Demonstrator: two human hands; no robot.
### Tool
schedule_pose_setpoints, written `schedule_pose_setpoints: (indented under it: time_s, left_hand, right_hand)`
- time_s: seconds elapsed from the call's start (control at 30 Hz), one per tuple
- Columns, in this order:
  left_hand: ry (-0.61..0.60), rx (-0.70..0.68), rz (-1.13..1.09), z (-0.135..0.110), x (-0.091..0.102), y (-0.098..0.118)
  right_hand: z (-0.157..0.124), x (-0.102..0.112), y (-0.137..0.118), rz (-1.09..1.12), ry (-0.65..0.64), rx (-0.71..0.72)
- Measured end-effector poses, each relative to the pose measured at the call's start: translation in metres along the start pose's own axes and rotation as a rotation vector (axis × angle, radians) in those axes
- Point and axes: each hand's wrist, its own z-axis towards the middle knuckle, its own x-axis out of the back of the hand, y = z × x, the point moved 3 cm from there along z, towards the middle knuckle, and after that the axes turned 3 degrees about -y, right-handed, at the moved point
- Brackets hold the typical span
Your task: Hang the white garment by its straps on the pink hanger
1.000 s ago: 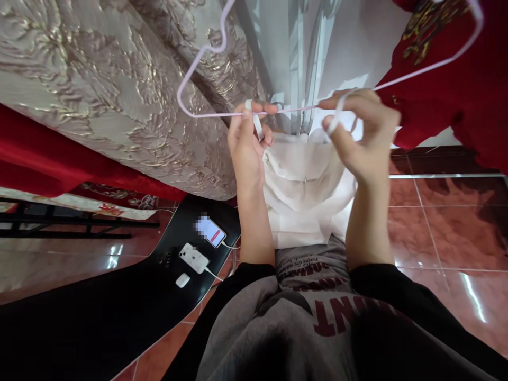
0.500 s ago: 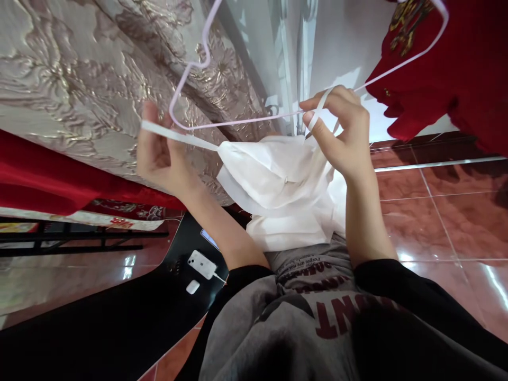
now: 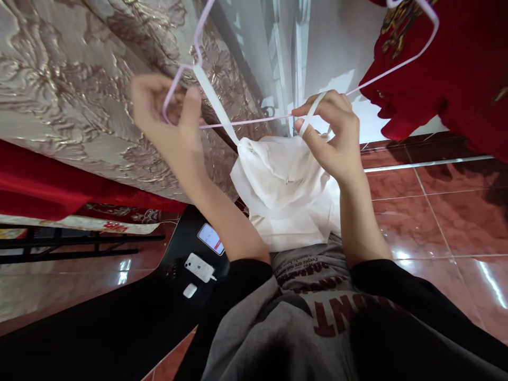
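A pale pink clothes hanger (image 3: pixel 254 121) spans the space before me. My right hand (image 3: pixel 333 127) pinches its lower bar between thumb and fingers, with a thin white strap (image 3: pixel 312 114) looped over those fingers. At the hanger's left end is my left hand (image 3: pixel 170 108), slightly blurred, thumb and curved fingers apart around the corner and not holding the strap. The garment's other white strap (image 3: pixel 216 103) runs up to the notch on the hanger's left shoulder. Below, the white garment (image 3: pixel 283 180) hangs in folds against my lap.
An embossed beige-pink fabric (image 3: pixel 79 79) hangs at left, and red clothing (image 3: pixel 420 79) at right. A black bench (image 3: pixel 130 312) carries a white phone (image 3: pixel 199 268), a lit phone (image 3: pixel 211 239) and a small white case (image 3: pixel 189 290). Red tiles (image 3: pixel 428 227) cover the floor.
The left strap has gone from my left fingers to the hanger's notch. My left hand has let it go and turned around the hanger's corner. The right hand keeps its pinch.
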Motion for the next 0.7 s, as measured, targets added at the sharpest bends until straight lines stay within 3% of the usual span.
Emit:
schedule_pose_setpoints:
  time_s: [0.07,0.13,0.2,0.27,0.37,0.43,0.5,0.57,0.7]
  left_hand:
    - [0.152,0.077,-0.232,-0.019,-0.006,-0.022]
    - [0.13,0.196,-0.396,-0.035,-0.02,-0.035]
    - [0.09,0.208,-0.428,-0.044,-0.032,-0.034]
    - [0.072,0.198,-0.4,-0.045,-0.036,-0.029]
    - [0.062,0.198,-0.386,-0.041,-0.031,-0.023]
    - [0.062,0.192,-0.407,-0.039,-0.028,-0.022]
    - [0.091,0.201,-0.417,-0.039,-0.027,-0.022]
    - [0.122,0.233,-0.415,-0.04,-0.03,-0.022]
    - [0.154,0.235,-0.44,-0.04,-0.034,-0.021]
  right_hand:
    - [0.001,-0.003,-0.001,-0.01,-0.031,0.007]
    - [0.001,-0.005,-0.003,-0.014,-0.054,0.021]
    - [0.001,-0.004,-0.003,0.002,-0.027,0.05]
    - [-0.001,0.005,0.002,0.043,0.132,0.076]
    - [-0.009,0.035,0.022,0.139,0.545,0.082]
    - [-0.011,0.059,0.038,0.187,0.661,0.054]
    - [-0.004,0.081,0.048,0.22,0.589,0.061]
    - [0.01,0.097,0.049,0.194,0.411,0.089]
    - [0.035,0.11,0.039,-0.012,0.118,0.05]
